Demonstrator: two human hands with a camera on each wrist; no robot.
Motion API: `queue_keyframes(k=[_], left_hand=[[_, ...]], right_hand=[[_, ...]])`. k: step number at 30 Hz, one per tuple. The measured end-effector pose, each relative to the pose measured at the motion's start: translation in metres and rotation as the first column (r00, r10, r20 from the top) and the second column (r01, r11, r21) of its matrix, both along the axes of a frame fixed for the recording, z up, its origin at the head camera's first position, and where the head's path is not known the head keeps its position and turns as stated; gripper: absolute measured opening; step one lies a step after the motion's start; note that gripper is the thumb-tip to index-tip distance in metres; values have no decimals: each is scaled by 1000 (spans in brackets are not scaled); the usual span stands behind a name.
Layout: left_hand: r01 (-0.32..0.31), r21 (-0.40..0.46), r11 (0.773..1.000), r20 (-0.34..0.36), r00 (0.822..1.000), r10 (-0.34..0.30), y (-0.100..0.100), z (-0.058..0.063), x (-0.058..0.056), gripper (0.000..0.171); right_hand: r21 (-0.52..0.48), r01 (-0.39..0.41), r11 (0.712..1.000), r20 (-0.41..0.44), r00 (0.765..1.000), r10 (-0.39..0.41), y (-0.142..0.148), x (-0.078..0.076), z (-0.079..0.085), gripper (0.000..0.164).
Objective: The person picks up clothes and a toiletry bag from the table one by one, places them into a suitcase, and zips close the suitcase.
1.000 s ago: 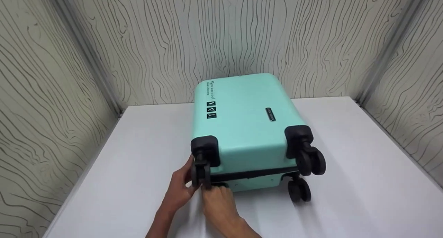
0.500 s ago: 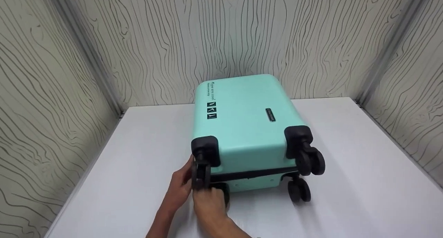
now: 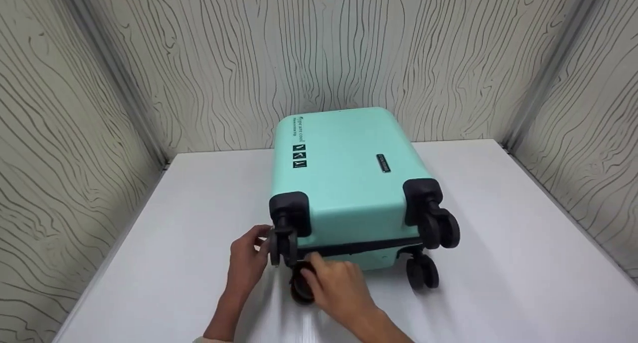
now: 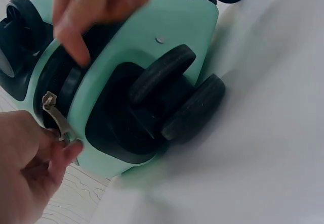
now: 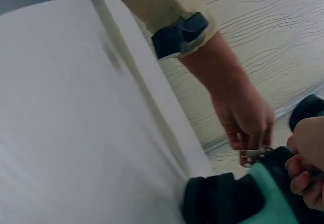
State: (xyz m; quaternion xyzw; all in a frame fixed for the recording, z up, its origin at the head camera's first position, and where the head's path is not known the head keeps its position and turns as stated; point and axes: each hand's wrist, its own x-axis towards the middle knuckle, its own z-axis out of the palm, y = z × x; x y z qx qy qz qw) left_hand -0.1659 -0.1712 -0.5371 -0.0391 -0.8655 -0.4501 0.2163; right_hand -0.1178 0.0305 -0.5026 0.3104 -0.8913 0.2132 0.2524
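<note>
A mint-green hard-shell suitcase point(image 3: 344, 163) lies flat, its wheeled end toward me. A black zipper band point(image 3: 359, 247) runs around its side. My left hand point(image 3: 246, 258) is at the near-left corner; in the left wrist view its thumb and finger pinch a metal zipper pull point(image 4: 59, 122). My right hand point(image 3: 344, 288) is at the zipper band beside the lower left wheel point(image 3: 301, 283), partly covering that wheel. In the left wrist view the right hand point(image 4: 96, 6) is blurred, one finger reaching down over the band. Curled right fingers point(image 5: 298, 181) show at the right wrist view's edge.
Upper left point(image 3: 284, 243) and upper right point(image 3: 438, 228) black twin wheels jut toward me, with another wheel point(image 3: 422, 272) below on the right. The suitcase lies on a white table point(image 3: 199, 198), enclosed by wood-grain patterned panels point(image 3: 239, 64).
My right hand has shifted right, from in front of the left wheels to along the zipper band, uncovering the lower left wheel. My left hand stays at the corner, more of its fingers visible.
</note>
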Motion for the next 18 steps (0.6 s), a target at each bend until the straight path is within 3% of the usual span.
queue_keyframes(k=[3,7,10,13,18], left_hand=[[3,-87,996,42,999,1,0,4,-4,16],[106,-138,985,133,987,-88,-6,6,-6,13],[152,-172,973,155,980,-126,-11,5,-6,20],[143,-242,960,117,986,-118,-13,5,-5,23],[107,-348,932,20,994,-107,-12,8,-1,23]], right_hand=[[-81,5,997,-151,988,-18,24,-3,29,6],[-55,93,994,-290,951,-105,48,-14,66,24],[105,201,974,-230,958,-173,59,-25,84,52],[250,245,937,-126,968,-219,64,-35,91,72],[266,255,930,-61,967,-248,67,-43,95,77]])
